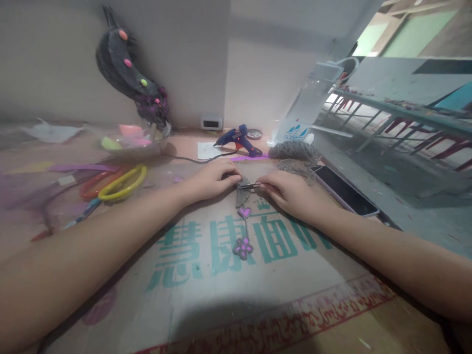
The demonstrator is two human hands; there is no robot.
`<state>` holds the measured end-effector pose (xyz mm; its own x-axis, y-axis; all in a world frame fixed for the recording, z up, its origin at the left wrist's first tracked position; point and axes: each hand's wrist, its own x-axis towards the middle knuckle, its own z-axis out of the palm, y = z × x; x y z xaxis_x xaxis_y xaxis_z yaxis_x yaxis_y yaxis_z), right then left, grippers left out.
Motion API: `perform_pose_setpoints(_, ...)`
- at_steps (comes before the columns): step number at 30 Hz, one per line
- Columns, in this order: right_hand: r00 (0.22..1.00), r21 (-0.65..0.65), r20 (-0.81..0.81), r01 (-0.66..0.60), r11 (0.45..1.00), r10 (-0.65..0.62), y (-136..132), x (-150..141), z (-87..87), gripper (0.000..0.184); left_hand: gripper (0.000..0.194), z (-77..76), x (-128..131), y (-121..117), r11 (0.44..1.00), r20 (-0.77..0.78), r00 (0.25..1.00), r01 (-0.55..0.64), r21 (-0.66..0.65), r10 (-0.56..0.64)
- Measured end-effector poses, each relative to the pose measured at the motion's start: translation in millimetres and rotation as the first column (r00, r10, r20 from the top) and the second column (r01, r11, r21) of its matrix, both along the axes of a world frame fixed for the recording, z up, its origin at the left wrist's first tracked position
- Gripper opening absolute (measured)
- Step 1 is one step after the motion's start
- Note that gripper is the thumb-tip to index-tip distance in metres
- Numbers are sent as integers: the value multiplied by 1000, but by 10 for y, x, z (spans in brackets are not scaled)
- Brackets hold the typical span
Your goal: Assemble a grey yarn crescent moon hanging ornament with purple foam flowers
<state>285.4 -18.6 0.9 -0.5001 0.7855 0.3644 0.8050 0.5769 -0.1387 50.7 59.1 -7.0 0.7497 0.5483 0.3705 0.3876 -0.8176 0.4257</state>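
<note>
Counted from the left: one gray crescent hanging (121, 66) with four bright dots, two plastic loops (123, 182), one red and one yellow, one left hand (221, 179), one gray piece (242, 198), one purple heart (245, 212), one flower (243, 248), one pair of tweezers (251, 186), one right hand (285, 192) and one phone (344, 189). The left fingers pinch the gray piece's upper edge; the right fingers are pressed together around the tweezers, whose tips meet that piece. Heart and flower trail below it on a thin strand, mid-table.

The table (206, 300) wears a sheet with large green characters and a red border. A pale wall (191, 59) rises behind; at right stands a long gray table (401, 110).

Around lie a bowl (140, 150) of colored bits, a blue glue gun (234, 136) beyond the hands, a clear bottle (302, 108) and gray yarn (293, 151). Fingers partly cover the gray piece's top.
</note>
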Motion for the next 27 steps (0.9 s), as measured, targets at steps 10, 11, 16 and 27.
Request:
perform_pose_setpoints(10, 1000, -4, -29, 4, 1000, -4, -8, -20, 15, 23, 26, -35, -7, 25, 1000, 0, 1000, 9, 20, -9)
perform_pose_setpoints(11, 999, -1, -34, 7, 1000, -7, -4, -16, 10, 24, 25, -36, -7, 26, 1000, 1, 1000, 9, 21, -9)
perform_pose_setpoints(16, 999, -27, -34, 21, 999, -22, 6, 0, -10, 24, 20, -17, -9, 3, 1000, 9, 1000, 14, 10, -14)
perform_pose_setpoints(27, 997, 23, -73, -18, 1000, 19, -25, 12, 21, 26, 15, -9, -20, -7, 999, 23, 999, 46, 2, -46)
